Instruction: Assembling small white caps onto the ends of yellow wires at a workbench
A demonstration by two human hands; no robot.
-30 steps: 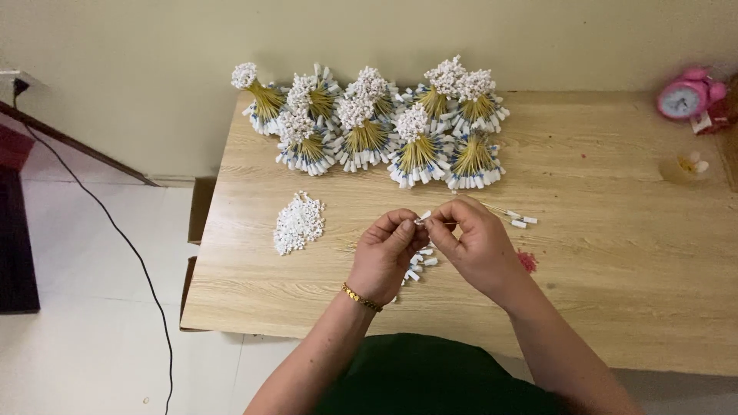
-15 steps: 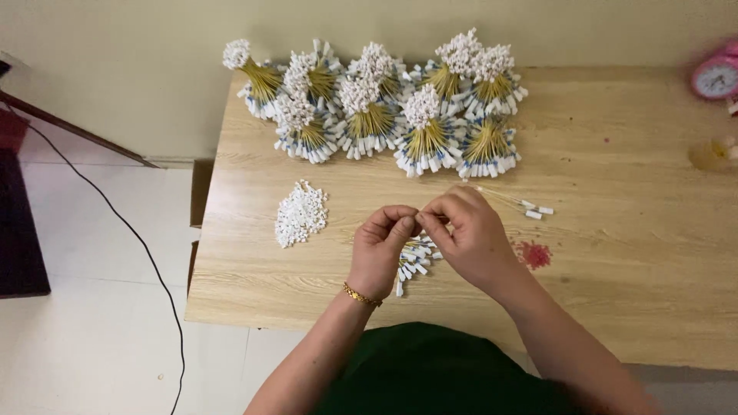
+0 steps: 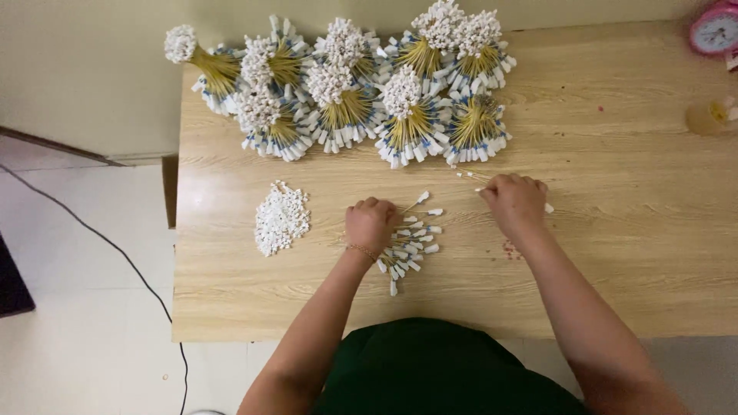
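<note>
Two hands apart on the table [image 3: 615, 253]: my left hand [image 3: 370, 224] is curled round a fan of white-tipped sticks [image 3: 409, 244], my right hand [image 3: 513, 201] pinches loose sticks [image 3: 470, 176] below the finished bundles [image 3: 346, 84]. I'd lift one stick at a time — tips level — and join it squarely.

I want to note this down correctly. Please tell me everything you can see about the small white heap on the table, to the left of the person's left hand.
The small white heap is a loose pile of many tiny white pieces, perhaps plastic. It lies flat on the wooden table, below the tied bundles. Nothing touches it; the left hand rests apart, to its right.
</note>
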